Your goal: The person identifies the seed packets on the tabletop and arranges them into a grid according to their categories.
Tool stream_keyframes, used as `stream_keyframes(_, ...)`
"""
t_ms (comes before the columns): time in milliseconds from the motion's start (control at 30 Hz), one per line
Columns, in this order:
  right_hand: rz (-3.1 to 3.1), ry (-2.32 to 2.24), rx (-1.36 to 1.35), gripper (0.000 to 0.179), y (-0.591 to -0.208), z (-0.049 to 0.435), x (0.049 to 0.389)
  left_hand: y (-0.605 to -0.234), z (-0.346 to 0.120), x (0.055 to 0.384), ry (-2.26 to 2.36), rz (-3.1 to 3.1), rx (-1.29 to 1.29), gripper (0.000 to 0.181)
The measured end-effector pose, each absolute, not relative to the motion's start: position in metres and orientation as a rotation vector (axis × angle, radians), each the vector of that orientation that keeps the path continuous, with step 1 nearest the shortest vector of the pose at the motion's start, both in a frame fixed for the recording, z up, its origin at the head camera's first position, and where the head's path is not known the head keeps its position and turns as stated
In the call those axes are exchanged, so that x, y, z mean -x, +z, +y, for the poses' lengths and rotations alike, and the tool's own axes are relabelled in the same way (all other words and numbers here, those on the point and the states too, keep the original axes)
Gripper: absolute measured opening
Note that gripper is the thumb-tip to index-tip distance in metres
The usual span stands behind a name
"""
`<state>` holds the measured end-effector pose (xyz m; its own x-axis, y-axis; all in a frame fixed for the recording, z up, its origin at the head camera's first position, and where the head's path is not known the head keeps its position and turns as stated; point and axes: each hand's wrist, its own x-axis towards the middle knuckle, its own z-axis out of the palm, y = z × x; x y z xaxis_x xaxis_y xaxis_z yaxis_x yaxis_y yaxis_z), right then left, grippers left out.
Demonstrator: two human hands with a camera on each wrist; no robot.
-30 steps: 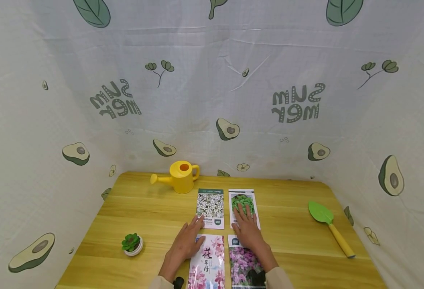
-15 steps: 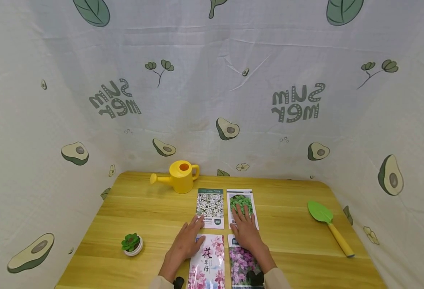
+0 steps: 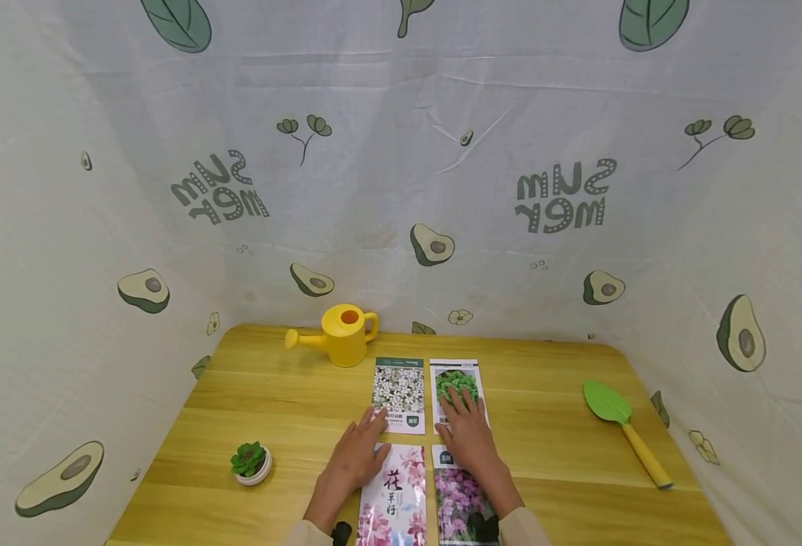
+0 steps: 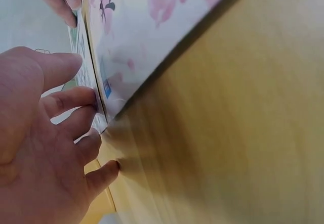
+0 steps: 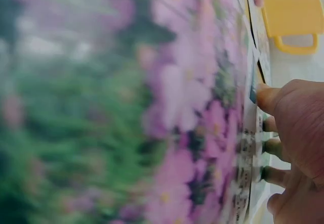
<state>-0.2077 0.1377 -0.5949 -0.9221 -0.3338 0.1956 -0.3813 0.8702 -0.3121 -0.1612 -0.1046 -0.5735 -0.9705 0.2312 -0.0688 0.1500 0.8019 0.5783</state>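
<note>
Four seed packets lie flat in two rows. My right hand (image 3: pixel 470 436), fingers spread, rests on the green-leaf seed packet (image 3: pixel 458 379) at the back right. Under that wrist is the purple-flower seed packet (image 3: pixel 460 504), partly hidden. My left hand (image 3: pixel 356 455) lies at the left edges of the other two: its fingertips touch the near-left corner of the white-flower seed packet (image 3: pixel 398 390), and its thumb is by the top of the pink-flower seed packet (image 3: pixel 394 497). In the left wrist view the left fingers (image 4: pixel 76 100) are spread and slightly bent, gripping nothing.
A yellow watering can (image 3: pixel 344 337) stands at the back left of the wooden table (image 3: pixel 537 447). A small potted succulent (image 3: pixel 249 461) is at the left. On the right lies a trowel (image 3: pixel 626 428) with a green blade and yellow handle. A printed cloth (image 3: pixel 373 174) surrounds the table.
The green-leaf seed packet has shifted slightly left under my right hand, toward the white-flower seed packet. My left hand has stayed in about the same place.
</note>
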Motion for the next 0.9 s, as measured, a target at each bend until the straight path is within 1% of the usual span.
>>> stream_keyframes(233, -2.842, 0.509, -0.544, 0.05, -0.597, 0.138, 0.211, -0.568, -0.103, 0.165, 0.803, 2.936, -0.327, 0.042)
stream_keyframes(333, -2.851, 0.486, -0.514, 0.052, -0.598, 0.137, 0.212, -0.567, -0.102, 0.167, 0.774, 2.954, -0.333, 0.04)
stream_keyframes(400, -2.855, 0.462, -0.499, 0.057, -0.598, 0.137, 0.213, -0.566, -0.101, 0.169, 0.757, 2.964, -0.334, 0.038)
stream_keyframes(567, -2.882, 0.445, -0.423, 0.064, -0.598, 0.134, 0.214, -0.564, -0.1, 0.17, 0.734, 2.978, -0.332, 0.038)
stream_keyframes(900, -2.873, 0.477, -0.407, 0.062, -0.594, 0.134, 0.212, -0.564, -0.096, 0.171, 0.684, 3.013, -0.347, 0.041)
